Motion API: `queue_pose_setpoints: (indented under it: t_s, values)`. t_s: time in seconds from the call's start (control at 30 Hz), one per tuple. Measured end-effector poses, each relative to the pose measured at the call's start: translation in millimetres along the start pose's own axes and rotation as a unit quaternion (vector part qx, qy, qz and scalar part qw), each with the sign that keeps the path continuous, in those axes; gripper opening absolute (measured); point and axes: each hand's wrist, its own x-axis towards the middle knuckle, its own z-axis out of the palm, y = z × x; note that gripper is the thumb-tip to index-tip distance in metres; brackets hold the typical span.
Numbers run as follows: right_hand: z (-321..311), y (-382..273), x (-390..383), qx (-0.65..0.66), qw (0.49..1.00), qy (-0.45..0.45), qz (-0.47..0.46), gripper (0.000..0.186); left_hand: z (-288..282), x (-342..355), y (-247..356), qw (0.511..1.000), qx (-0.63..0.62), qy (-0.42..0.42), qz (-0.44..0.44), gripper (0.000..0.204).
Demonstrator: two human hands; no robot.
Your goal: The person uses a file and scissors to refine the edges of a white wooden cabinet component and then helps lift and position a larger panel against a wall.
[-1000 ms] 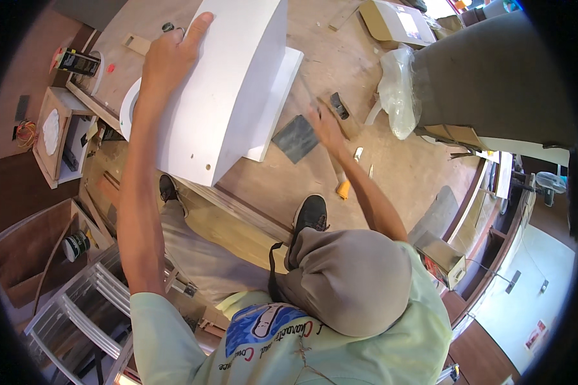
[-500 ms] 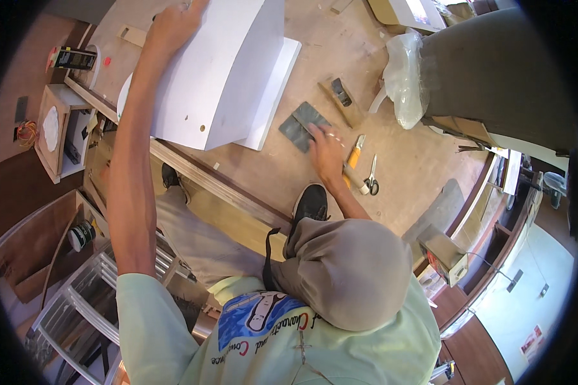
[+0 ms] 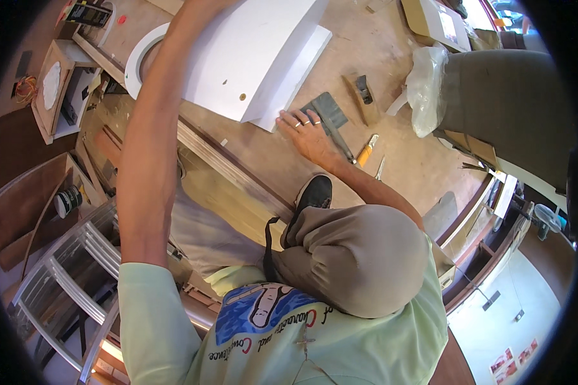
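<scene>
A large white box-shaped piece (image 3: 237,54) with a small round hole leans over the worktable on a white board (image 3: 298,70). My left hand (image 3: 207,5) reaches to its far side at the upper edge of the view, and its fingers are cut off. My right hand (image 3: 307,136) lies flat with fingers apart, fingertips at the near corner of the white board. Just beyond it are a dark grey sheet (image 3: 331,110) and a long narrow tool (image 3: 341,145) of unclear kind. A wooden hand plane (image 3: 363,99) and an orange utility knife (image 3: 367,151) lie farther right. Scissors (image 3: 381,168) show partly past my forearm.
A clear plastic bag (image 3: 426,93) hangs by a dark grey bulk (image 3: 501,90) at the right. A cardboard box (image 3: 424,22) stands far back. A white ring (image 3: 133,63) lies left of my forearm. My black shoe (image 3: 316,191) is by the table edge (image 3: 237,163).
My right hand has left the narrow tool over the grey sheet and moved left to the white board. The narrow tool has shifted. The view has moved, so the scene sits differently.
</scene>
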Motion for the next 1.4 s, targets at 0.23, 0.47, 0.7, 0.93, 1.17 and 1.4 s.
queue_pose_setpoints:
  t_s: [0.23, 0.47, 0.7, 0.93, 1.17, 1.4]
  values:
    - [-6.9, -7.8, -2.3, 0.032, 0.999, 0.016, 0.026, 0.053, 37.4, 35.0, -97.0, 0.967, 0.235, 0.006, 0.097, 0.062]
    - [-12.9, 20.2, 7.5, 0.032, 0.981, 0.135, 0.134, 0.052, -4.7, 5.5, 9.7, 0.988, 0.031, 0.01, -0.152, 0.082]
    - [-18.9, 102.3, 68.2, -0.123, 0.976, 0.13, 0.123, 0.056, -2.5, 7.4, 12.6, 0.987, 0.012, -0.012, -0.157, 0.085]
    - [-10.5, 103.1, 57.5, -0.112, 0.981, 0.079, 0.139, 0.058, -2.5, 11.1, 6.6, 0.986, 0.001, -0.024, -0.164, 0.082]
    - [-21.2, 100.4, 51.9, -0.044, 0.979, 0.094, 0.175, 0.057, -12.5, -1.8, 32.2, 0.988, 0.009, -0.033, -0.154, 0.087]
    - [-44.3, 105.7, -36.3, -0.003, 0.891, 0.269, 0.365, 0.064, -5.9, 8.6, 14.3, 0.981, 0.027, -0.02, -0.189, 0.082]
